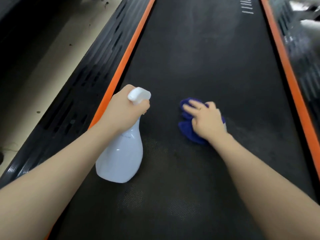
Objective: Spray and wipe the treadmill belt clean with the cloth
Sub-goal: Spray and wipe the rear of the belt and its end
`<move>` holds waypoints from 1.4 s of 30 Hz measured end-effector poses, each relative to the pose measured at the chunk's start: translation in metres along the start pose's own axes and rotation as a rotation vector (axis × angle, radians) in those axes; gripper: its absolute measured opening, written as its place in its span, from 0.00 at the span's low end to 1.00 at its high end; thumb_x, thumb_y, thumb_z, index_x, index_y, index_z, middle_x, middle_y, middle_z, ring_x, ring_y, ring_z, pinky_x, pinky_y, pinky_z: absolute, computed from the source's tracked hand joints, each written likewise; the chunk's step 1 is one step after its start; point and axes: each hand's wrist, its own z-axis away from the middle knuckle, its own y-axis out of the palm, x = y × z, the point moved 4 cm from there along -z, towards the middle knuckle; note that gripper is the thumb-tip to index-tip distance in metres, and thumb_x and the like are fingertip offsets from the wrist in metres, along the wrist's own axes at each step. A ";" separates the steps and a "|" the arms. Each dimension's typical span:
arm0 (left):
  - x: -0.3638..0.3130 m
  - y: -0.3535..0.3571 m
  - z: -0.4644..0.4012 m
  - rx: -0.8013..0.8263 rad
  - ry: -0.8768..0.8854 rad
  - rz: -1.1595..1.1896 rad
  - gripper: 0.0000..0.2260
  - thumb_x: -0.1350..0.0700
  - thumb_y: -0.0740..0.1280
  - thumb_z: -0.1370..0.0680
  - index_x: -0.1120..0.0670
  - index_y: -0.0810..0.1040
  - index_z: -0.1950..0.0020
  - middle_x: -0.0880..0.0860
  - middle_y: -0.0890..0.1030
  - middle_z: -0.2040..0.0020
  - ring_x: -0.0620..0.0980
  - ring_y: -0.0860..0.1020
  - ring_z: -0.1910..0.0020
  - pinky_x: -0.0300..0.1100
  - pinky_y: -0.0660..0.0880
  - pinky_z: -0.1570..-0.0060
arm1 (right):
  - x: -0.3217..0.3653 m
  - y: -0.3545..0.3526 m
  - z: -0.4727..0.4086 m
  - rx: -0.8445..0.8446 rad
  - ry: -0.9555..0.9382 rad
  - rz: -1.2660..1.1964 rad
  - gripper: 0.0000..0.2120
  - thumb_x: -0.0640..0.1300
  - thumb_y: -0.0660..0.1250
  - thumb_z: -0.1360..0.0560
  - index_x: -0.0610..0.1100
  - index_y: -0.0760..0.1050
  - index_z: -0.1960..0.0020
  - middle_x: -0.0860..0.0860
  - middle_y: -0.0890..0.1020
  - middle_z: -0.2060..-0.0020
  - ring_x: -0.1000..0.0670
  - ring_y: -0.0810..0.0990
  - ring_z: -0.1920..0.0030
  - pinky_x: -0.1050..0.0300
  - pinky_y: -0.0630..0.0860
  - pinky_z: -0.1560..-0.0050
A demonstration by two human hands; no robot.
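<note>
The black treadmill belt runs away from me between two orange strips. My left hand grips the neck of a white spray bottle, which hangs over the belt's left side with its nozzle pointing right. My right hand presses a bunched blue cloth onto the belt near the middle, fingers spread flat on top. Part of the cloth is hidden under the palm.
The left orange strip borders a ribbed black side rail, with pale floor beyond. The right orange strip borders another black side rail. White stripe markings lie at the belt's far end.
</note>
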 end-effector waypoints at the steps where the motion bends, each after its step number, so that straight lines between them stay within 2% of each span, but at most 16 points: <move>1: 0.000 0.002 0.001 0.002 0.009 0.002 0.15 0.49 0.64 0.30 0.52 0.77 0.45 0.46 0.78 0.50 0.47 0.79 0.50 0.49 0.78 0.49 | -0.013 0.002 -0.011 0.020 0.143 -0.018 0.25 0.42 0.53 0.23 0.57 0.64 0.28 0.56 0.63 0.27 0.39 0.65 0.37 0.51 0.67 0.44; 4: 0.000 0.004 0.003 0.001 0.069 -0.008 0.11 0.52 0.67 0.25 0.52 0.76 0.45 0.46 0.79 0.51 0.47 0.79 0.51 0.44 0.76 0.52 | -0.002 0.000 0.006 0.042 0.155 0.024 0.25 0.41 0.54 0.23 0.55 0.60 0.26 0.55 0.61 0.26 0.40 0.65 0.38 0.51 0.66 0.45; 7: -0.001 0.010 0.004 0.050 0.076 -0.018 0.09 0.52 0.68 0.26 0.50 0.75 0.47 0.47 0.80 0.53 0.46 0.79 0.53 0.43 0.75 0.55 | 0.024 0.003 0.063 -0.007 -0.173 -0.024 0.24 0.40 0.54 0.29 0.50 0.76 0.36 0.51 0.76 0.36 0.38 0.76 0.52 0.52 0.70 0.61; 9: -0.002 0.015 0.000 0.084 0.050 -0.033 0.09 0.51 0.68 0.26 0.50 0.75 0.47 0.47 0.81 0.53 0.47 0.79 0.53 0.45 0.76 0.55 | 0.012 0.006 0.064 -0.031 -0.305 0.007 0.26 0.43 0.51 0.32 0.51 0.79 0.40 0.50 0.79 0.40 0.37 0.77 0.57 0.51 0.73 0.65; 10: -0.002 0.017 -0.003 0.101 0.040 -0.043 0.09 0.51 0.68 0.26 0.50 0.75 0.47 0.47 0.81 0.53 0.47 0.79 0.53 0.44 0.75 0.57 | 0.001 0.002 0.048 -0.043 -0.278 0.008 0.26 0.43 0.51 0.31 0.52 0.78 0.39 0.51 0.78 0.39 0.36 0.77 0.55 0.49 0.75 0.63; 13: -0.002 0.022 -0.009 0.107 0.024 -0.062 0.08 0.52 0.68 0.26 0.51 0.75 0.48 0.47 0.80 0.56 0.47 0.77 0.58 0.41 0.70 0.64 | -0.033 0.000 -0.002 -0.010 0.155 0.027 0.25 0.42 0.53 0.24 0.58 0.66 0.30 0.56 0.66 0.29 0.38 0.67 0.40 0.50 0.69 0.49; 15: -0.001 0.024 -0.010 0.115 0.021 -0.055 0.07 0.53 0.67 0.26 0.52 0.76 0.49 0.48 0.81 0.57 0.46 0.77 0.59 0.41 0.70 0.65 | -0.031 0.002 -0.002 0.051 0.241 0.039 0.26 0.40 0.54 0.23 0.58 0.61 0.28 0.58 0.60 0.26 0.40 0.64 0.38 0.51 0.67 0.48; 19: 0.000 0.030 -0.012 0.182 0.011 -0.050 0.07 0.52 0.67 0.26 0.52 0.76 0.50 0.49 0.82 0.58 0.47 0.77 0.61 0.41 0.70 0.68 | 0.000 0.004 0.074 -0.095 -0.135 -0.010 0.25 0.38 0.57 0.33 0.49 0.78 0.39 0.49 0.78 0.38 0.38 0.75 0.59 0.49 0.77 0.68; 21: 0.003 0.032 -0.012 0.211 -0.007 -0.074 0.06 0.53 0.66 0.26 0.52 0.77 0.50 0.48 0.80 0.64 0.45 0.75 0.64 0.39 0.68 0.69 | -0.010 0.009 0.087 -0.092 -0.246 0.057 0.25 0.39 0.56 0.34 0.49 0.79 0.40 0.49 0.79 0.40 0.38 0.75 0.61 0.50 0.76 0.68; 23: 0.009 0.035 -0.010 0.244 -0.008 -0.104 0.07 0.54 0.66 0.26 0.53 0.79 0.50 0.47 0.79 0.66 0.44 0.75 0.67 0.39 0.69 0.66 | -0.033 0.002 0.061 -0.024 -0.084 0.070 0.25 0.40 0.55 0.29 0.52 0.73 0.34 0.52 0.74 0.34 0.37 0.73 0.53 0.48 0.77 0.59; 26: 0.012 0.042 0.001 0.301 -0.029 -0.134 0.08 0.55 0.66 0.26 0.55 0.80 0.50 0.50 0.80 0.65 0.44 0.77 0.68 0.40 0.72 0.63 | -0.078 -0.004 0.029 0.131 0.439 0.011 0.26 0.40 0.55 0.23 0.56 0.59 0.27 0.57 0.60 0.27 0.38 0.62 0.36 0.49 0.67 0.43; 29: -0.003 0.051 0.013 0.362 0.000 -0.144 0.11 0.52 0.66 0.25 0.60 0.79 0.53 0.56 0.80 0.64 0.53 0.80 0.59 0.45 0.75 0.57 | -0.086 -0.014 0.050 0.042 0.417 -0.261 0.29 0.35 0.55 0.25 0.55 0.62 0.27 0.58 0.61 0.27 0.41 0.64 0.35 0.51 0.65 0.36; 32: -0.026 0.078 0.032 0.445 0.045 -0.104 0.13 0.50 0.66 0.25 0.61 0.77 0.54 0.53 0.79 0.67 0.52 0.80 0.60 0.45 0.75 0.54 | -0.093 -0.022 0.117 -0.217 0.419 -0.556 0.30 0.27 0.57 0.30 0.49 0.73 0.34 0.51 0.72 0.33 0.46 0.71 0.36 0.64 0.62 0.37; 35: -0.049 0.111 0.049 0.493 0.065 -0.024 0.13 0.50 0.67 0.25 0.61 0.77 0.54 0.53 0.80 0.65 0.46 0.77 0.65 0.44 0.75 0.55 | -0.120 -0.035 0.174 -0.418 0.687 -0.950 0.30 0.24 0.55 0.30 0.54 0.74 0.40 0.50 0.77 0.39 0.52 0.75 0.41 0.65 0.68 0.44; 39: -0.080 0.160 0.073 0.522 0.045 0.022 0.14 0.51 0.64 0.25 0.62 0.76 0.52 0.57 0.80 0.59 0.48 0.76 0.64 0.48 0.76 0.54 | -0.155 -0.051 0.204 -0.406 0.761 -1.074 0.30 0.25 0.53 0.28 0.52 0.73 0.35 0.54 0.75 0.39 0.54 0.73 0.43 0.64 0.68 0.49; 42: -0.088 0.183 0.082 0.476 -0.023 0.032 0.10 0.53 0.63 0.25 0.60 0.72 0.54 0.55 0.77 0.60 0.49 0.74 0.65 0.43 0.72 0.60 | -0.169 -0.050 0.213 -0.396 0.740 -1.089 0.30 0.26 0.54 0.28 0.50 0.73 0.33 0.52 0.75 0.38 0.52 0.73 0.42 0.61 0.69 0.49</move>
